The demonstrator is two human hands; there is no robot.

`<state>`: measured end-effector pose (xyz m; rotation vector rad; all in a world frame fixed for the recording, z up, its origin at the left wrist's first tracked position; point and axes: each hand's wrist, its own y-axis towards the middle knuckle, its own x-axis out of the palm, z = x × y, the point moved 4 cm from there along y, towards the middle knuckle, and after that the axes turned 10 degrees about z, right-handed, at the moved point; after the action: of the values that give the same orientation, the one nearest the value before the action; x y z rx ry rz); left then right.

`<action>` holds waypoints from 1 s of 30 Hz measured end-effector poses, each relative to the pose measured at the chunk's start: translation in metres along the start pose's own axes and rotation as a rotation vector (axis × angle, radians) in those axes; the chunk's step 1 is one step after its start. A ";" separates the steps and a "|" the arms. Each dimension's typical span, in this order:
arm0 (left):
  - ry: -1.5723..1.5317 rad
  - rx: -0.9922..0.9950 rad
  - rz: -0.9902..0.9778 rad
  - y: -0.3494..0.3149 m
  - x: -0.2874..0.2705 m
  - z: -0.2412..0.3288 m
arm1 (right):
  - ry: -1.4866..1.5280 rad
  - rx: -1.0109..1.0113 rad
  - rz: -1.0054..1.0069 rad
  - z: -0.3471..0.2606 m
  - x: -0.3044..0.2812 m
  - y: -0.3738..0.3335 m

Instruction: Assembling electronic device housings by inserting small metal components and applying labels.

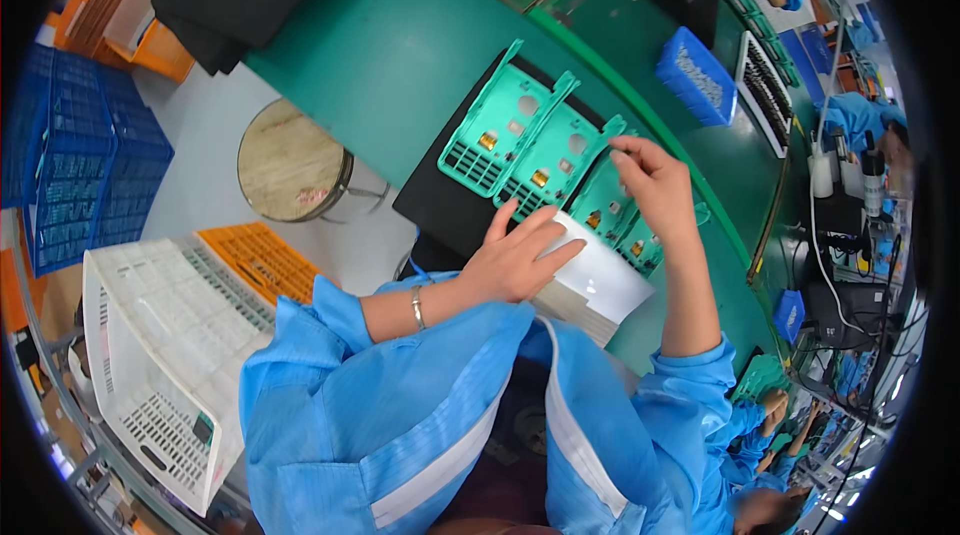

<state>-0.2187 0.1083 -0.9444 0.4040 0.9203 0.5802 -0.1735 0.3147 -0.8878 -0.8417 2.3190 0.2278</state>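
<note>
Several green plastic housings with slotted grilles stand in a slanting row on a black mat (pixel 440 190). The leftmost housing (pixel 515 107) and the one beside it (pixel 562 147) show round holes and small gold-coloured patches. My left hand (pixel 520 257) has its fingers spread at the near edge of the row, by a stack of glossy white sheets (pixel 612 270). Above the third housing (pixel 598 203), my right hand (pixel 655 185) pinches thumb and forefinger together near its upper edge. Whatever lies between those fingertips is too small to make out. The right forearm partly covers the rightmost housing (pixel 640 247).
A blue bin (pixel 697 77) of small parts and a white tray (pixel 764 95) with dark pieces lie at the right. Left of the green table (pixel 375 45) are a round stool (pixel 293 160), a white crate (pixel 160 355) and blue crates (pixel 85 155). Co-workers' hands show at the right.
</note>
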 end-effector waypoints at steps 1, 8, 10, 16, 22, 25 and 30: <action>-0.001 -0.033 0.001 0.003 -0.005 -0.001 | 0.021 0.009 0.015 0.004 -0.005 -0.001; -0.159 0.056 -0.006 0.016 -0.015 -0.010 | 0.148 0.067 -0.053 0.018 -0.026 -0.018; -0.375 0.020 -0.007 0.026 -0.025 -0.011 | 0.198 0.048 -0.168 0.029 -0.031 -0.028; -0.489 -0.268 0.224 0.085 -0.072 -0.042 | 0.488 -0.009 -0.291 0.023 -0.057 -0.045; -0.687 -0.370 0.510 0.146 -0.084 -0.086 | 0.724 0.144 0.084 0.008 -0.034 0.021; -0.570 -0.445 0.571 0.159 -0.089 -0.116 | 0.857 0.148 0.125 -0.004 -0.025 0.076; -0.396 -0.706 0.168 0.117 -0.059 -0.149 | 0.074 -0.174 0.469 0.007 -0.052 0.135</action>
<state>-0.4047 0.1741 -0.9243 -0.0497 0.2642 0.8959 -0.2240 0.4484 -0.8680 -0.3763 2.5668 0.6156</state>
